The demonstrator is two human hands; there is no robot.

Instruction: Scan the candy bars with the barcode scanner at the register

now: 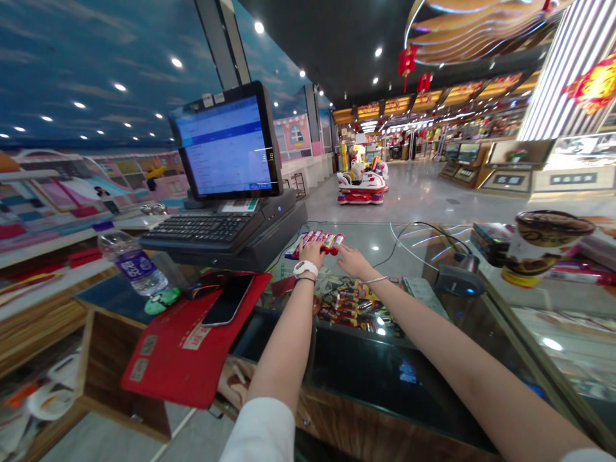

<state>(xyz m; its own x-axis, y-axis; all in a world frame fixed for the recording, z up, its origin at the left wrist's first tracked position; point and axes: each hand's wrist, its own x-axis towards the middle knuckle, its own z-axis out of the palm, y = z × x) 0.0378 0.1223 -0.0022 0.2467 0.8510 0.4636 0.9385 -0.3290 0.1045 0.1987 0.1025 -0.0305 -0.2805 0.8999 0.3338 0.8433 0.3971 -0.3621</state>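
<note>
Lit monitor at 10 o'clock, bottle at 9, phone lying on red sheet at 8, cup at 3

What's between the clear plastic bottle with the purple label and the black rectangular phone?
Head view: a small rounded green object, a greyish blocky piece and a dark object too unclear to identify.
</note>
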